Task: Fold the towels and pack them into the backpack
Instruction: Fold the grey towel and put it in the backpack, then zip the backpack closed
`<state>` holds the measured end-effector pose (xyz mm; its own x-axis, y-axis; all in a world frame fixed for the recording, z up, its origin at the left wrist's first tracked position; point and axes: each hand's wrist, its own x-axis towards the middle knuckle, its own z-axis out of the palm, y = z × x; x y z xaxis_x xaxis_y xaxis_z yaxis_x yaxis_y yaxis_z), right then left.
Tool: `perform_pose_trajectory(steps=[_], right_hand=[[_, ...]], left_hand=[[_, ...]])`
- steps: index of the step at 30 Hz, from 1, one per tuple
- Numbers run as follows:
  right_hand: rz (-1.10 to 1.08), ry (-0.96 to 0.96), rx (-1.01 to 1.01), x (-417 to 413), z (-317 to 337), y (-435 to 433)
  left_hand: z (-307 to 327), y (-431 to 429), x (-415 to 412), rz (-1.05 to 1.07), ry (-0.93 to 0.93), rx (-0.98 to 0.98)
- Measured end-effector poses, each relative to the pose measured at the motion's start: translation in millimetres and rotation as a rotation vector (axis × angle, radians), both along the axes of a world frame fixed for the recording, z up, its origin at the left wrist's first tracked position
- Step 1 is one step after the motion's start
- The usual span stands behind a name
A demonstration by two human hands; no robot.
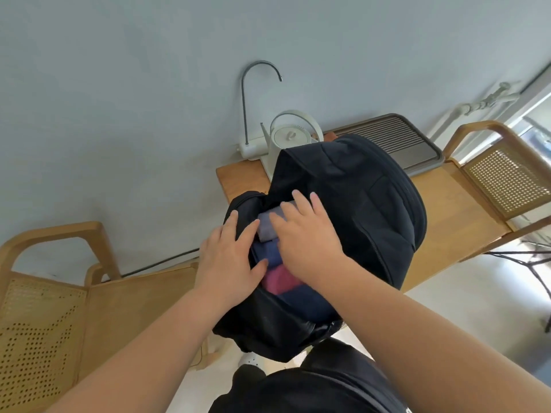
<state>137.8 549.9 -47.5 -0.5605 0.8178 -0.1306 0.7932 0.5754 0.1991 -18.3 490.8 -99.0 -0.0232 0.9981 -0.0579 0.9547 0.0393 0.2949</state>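
A black backpack [372, 216] lies open on the wooden table's near edge, its opening turned toward me. Folded towels are stacked inside: a grey towel [265, 226] furthest in, a blue towel [269, 253] beneath it, a pink towel [278, 283] and a dark navy towel [301, 304] nearest me. My right hand [307, 236] lies flat with straight fingers pressing on the towels. My left hand [229, 260] rests on the left flap of the backpack's opening, fingers extended and thumb at the blue towel.
A white kettle [290, 135] on its base and a gooseneck tap [259, 84] stand behind the backpack. A grey slatted tray [417, 144] lies at the table's back right. Wooden cane chairs stand at left [44, 323] and right [507, 174].
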Motion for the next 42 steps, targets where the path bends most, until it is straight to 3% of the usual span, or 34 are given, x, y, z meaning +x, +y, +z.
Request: perform_pose_trajectory(steps=[2,4,8,10,16,25,31,33,36,38,42], right_hand=[[-0.019,0.122,0.276,22.8,26.3,-9.1],[-0.172,0.131,0.402,47.4,45.8,-6.2],[-0.574,0.057,0.227,87.4,57.2,12.5],[-0.637,0.111,0.139,101.5,53.4,21.8],[-0.398,0.356,0.155,102.1,53.1,47.9],[0.216,0.312,0.057,92.9,71.5,117.3],[0.325,0.301,-0.057,77.3,70.1,131.6],[0.312,0.478,-0.085,94.5,67.8,126.0],[0.211,0.991,0.078,143.9,55.9,109.2],[-0.036,1.215,0.116,187.9,40.6,95.2],[-0.587,1.232,-0.338,260.8,-23.7,64.4]], left_hand=[[3.3,5.8,6.8,-0.035,0.023,0.063],[4.2,13.9,11.1,-0.016,0.037,0.075],[-3.4,25.6,16.0,0.089,0.027,-0.058],[-8.9,27.3,18.7,0.110,-0.025,-0.129],[-12.1,25.0,25.3,0.124,-0.053,-0.222],[27.2,-25.6,100.3,0.174,-0.104,-0.297],[38.0,-33.4,146.2,0.169,-0.125,-0.408],[39.6,-33.4,152.2,0.173,-0.004,-0.394],[44.9,-33.4,159.5,0.176,0.211,-0.371],[48.8,-31.1,172.7,0.152,0.241,-0.310],[48.5,-16.7,219.6,0.026,0.136,-0.077]])
